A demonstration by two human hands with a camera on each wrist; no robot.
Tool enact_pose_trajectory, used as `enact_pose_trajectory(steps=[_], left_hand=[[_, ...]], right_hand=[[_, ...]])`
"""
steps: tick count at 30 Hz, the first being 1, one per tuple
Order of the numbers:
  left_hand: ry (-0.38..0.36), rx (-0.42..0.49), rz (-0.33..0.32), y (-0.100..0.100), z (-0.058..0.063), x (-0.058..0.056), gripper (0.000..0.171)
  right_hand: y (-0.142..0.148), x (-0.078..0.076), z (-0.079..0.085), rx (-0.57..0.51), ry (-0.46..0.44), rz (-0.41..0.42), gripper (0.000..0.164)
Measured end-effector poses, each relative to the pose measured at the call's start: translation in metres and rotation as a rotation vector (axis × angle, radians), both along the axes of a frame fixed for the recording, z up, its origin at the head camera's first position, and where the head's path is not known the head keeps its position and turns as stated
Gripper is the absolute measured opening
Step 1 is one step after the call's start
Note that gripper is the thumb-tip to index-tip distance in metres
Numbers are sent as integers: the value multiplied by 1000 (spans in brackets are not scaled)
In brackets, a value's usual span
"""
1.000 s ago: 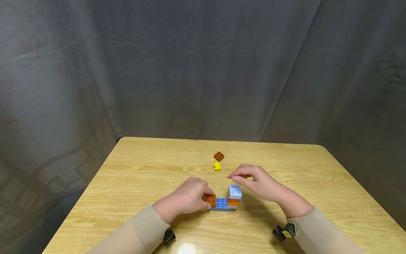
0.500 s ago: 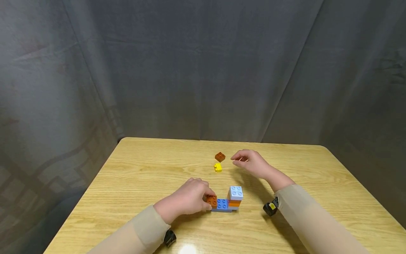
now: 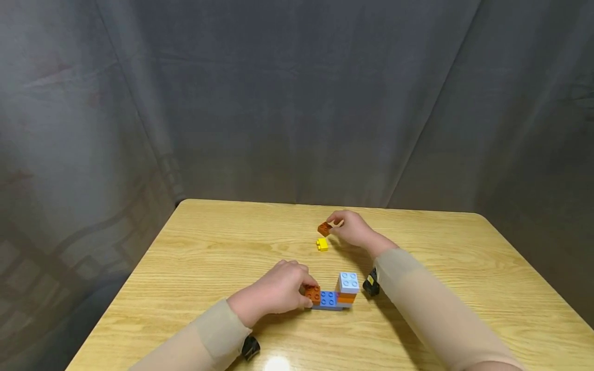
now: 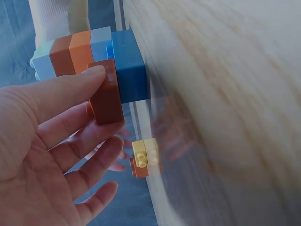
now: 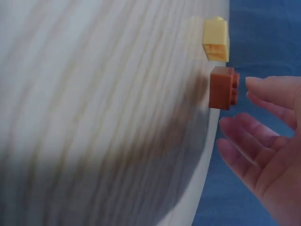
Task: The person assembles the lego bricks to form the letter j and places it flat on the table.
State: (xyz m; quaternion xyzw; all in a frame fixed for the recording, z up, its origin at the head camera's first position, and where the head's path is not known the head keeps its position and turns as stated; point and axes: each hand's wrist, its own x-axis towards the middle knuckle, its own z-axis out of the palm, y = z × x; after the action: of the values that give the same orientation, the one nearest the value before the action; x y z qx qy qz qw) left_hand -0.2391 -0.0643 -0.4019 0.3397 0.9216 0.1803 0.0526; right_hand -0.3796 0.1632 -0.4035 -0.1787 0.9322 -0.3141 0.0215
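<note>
My left hand [image 3: 281, 288] pinches a reddish-brown toy building brick [image 3: 313, 294] between thumb and fingers. That brick sits on the left end of a long blue brick [image 4: 130, 66]. At the blue brick's right end rises a stack of light blue, orange [image 4: 80, 51] and brown bricks with a white brick [image 3: 349, 282] on top. Farther back, my right hand [image 3: 351, 228] is beside a loose brown brick [image 5: 220, 88], thumb and fingers spread around its studded side. In the right wrist view a gap shows between the fingertips and this brick.
A small yellow brick [image 3: 322, 244] lies on its side just in front of the loose brown one. The wooden table [image 3: 223, 232] ends at a grey curtain [image 3: 287, 103] behind. A dark wrist device [image 3: 371, 283] hangs under the right sleeve.
My right hand has moved from above the white-topped stack, back and then left, to the loose brown brick. The left hand keeps its pinch on the brick at the blue one's end.
</note>
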Motion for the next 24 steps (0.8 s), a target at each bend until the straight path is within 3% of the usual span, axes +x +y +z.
enact_pose_trajectory(steps=[7, 12, 24], left_hand=[[-1, -4, -9, 0, -1, 1, 33], [16, -7, -12, 0, -1, 2, 35], [18, -3, -4, -1, -1, 1, 34]], right_hand=[[-13, -10, -9, 70, -31, -21, 32], [-17, -13, -14, 91, -25, -52, 29], [-5, -8, -7, 72, 22, -22, 26]])
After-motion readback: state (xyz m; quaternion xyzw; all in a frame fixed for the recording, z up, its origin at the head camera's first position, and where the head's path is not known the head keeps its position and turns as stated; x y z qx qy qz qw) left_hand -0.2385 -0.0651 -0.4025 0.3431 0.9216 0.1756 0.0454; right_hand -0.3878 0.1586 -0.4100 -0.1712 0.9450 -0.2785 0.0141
